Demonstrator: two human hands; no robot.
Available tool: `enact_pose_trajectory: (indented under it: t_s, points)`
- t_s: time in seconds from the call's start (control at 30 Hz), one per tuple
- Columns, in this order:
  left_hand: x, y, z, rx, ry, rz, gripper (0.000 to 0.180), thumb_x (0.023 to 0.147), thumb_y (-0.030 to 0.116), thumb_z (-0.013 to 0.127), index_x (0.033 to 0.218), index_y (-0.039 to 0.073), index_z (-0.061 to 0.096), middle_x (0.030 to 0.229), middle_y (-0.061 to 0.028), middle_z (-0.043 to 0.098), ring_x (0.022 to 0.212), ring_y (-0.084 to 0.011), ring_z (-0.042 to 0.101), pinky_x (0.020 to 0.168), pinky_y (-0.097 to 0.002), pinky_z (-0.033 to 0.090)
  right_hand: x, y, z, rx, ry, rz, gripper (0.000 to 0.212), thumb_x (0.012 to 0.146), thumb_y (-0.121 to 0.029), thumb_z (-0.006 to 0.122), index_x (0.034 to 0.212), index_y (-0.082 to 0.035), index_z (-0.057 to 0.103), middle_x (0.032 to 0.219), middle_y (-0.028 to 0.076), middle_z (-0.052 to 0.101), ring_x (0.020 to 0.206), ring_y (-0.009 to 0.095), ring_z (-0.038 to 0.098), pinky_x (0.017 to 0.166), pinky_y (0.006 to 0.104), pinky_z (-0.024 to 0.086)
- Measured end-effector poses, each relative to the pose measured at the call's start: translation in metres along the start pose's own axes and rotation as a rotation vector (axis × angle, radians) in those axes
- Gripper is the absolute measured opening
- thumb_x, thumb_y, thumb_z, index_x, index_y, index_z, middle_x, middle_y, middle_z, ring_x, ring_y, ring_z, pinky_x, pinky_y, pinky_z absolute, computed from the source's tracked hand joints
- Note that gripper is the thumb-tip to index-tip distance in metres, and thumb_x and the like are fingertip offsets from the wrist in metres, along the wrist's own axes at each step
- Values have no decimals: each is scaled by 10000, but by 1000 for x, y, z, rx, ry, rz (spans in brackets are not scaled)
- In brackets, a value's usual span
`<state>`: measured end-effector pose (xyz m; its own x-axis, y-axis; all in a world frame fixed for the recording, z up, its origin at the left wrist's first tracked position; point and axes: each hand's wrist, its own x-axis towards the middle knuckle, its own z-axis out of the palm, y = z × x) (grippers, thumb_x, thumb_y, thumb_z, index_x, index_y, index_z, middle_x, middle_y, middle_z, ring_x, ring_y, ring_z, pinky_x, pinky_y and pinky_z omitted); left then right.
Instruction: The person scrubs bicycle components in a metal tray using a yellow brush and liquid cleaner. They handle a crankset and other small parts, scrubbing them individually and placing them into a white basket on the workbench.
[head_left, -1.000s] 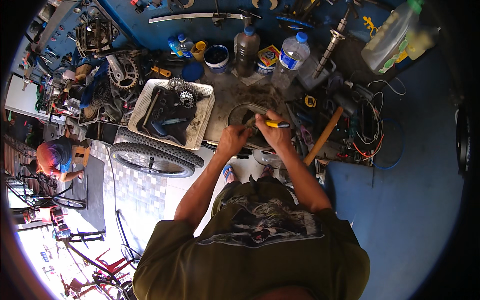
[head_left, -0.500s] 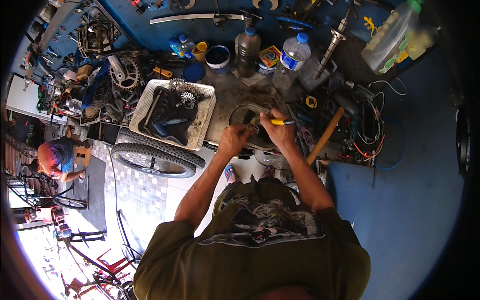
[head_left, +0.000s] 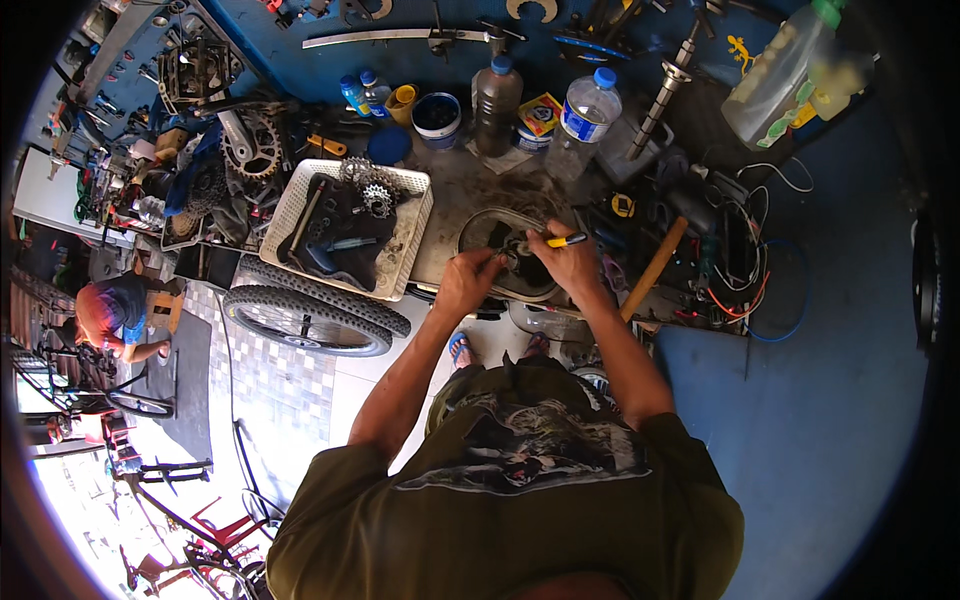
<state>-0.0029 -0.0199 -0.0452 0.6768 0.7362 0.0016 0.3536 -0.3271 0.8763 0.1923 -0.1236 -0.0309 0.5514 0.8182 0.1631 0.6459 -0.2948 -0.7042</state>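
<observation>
Over a shallow metal basin (head_left: 484,214) with dark liquid, both my hands work close together. My left hand (head_left: 466,282) is closed, its thumb and fingers pinching a small part that is too small and dark to name. In my right hand (head_left: 568,266) is a tool with a yellow handle (head_left: 566,240) and a black end; its working tip is hidden by the fingers. Left of the basin stands a white perforated plastic basket (head_left: 421,215). It holds a bicycle cassette (head_left: 376,200), a blue-handled tool (head_left: 322,257) and a dark cloth.
Bottles, including a clear one with a blue cap (head_left: 585,118), line the bench's back. A hammer with a wooden handle (head_left: 655,267) and tangled cables lie at right. Bicycle tyres (head_left: 310,322) stand below the basket. A person (head_left: 110,312) crouches at far left.
My right hand has shifted slightly right, away from the left hand. The yellow handle now tilts up to the right. My left hand stays nearly in place.
</observation>
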Motion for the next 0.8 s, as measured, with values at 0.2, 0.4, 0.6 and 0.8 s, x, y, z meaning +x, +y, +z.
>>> enact_pose_trajectory:
  t_s: [0.2,0.4,0.6,0.8]
  points:
    - [4,-9,6,50,86,21,264,1003,269,726,1009,6,707,679,-154,655,634,-238,701,580,-406,489,-20,16,-18,-36,-131,-33,422,909,-459,818,951,-50,719,798,133,744,759,326,742,660,393,541]
    - [6,-11,-2,42,-52,16,270,1002,245,727,1094,-8,709,745,-179,674,652,-289,685,607,-434,494,-39,41,-16,-100,-135,-35,482,912,-530,757,982,-53,754,846,168,765,789,362,755,666,440,558]
    - [6,-22,4,-151,-30,-34,235,1029,206,673,1092,-14,729,783,-168,708,652,-260,694,620,-407,512,-17,-14,-13,517,-134,16,275,973,-328,752,1006,-57,784,884,151,772,807,310,761,704,382,567]
    - [4,-2,-5,-123,-70,-128,220,1033,170,622,1041,-11,746,766,-183,717,689,-258,732,643,-423,539,-6,-18,-19,354,-150,8,262,1013,-283,714,998,-24,756,839,145,739,782,276,739,709,374,557]
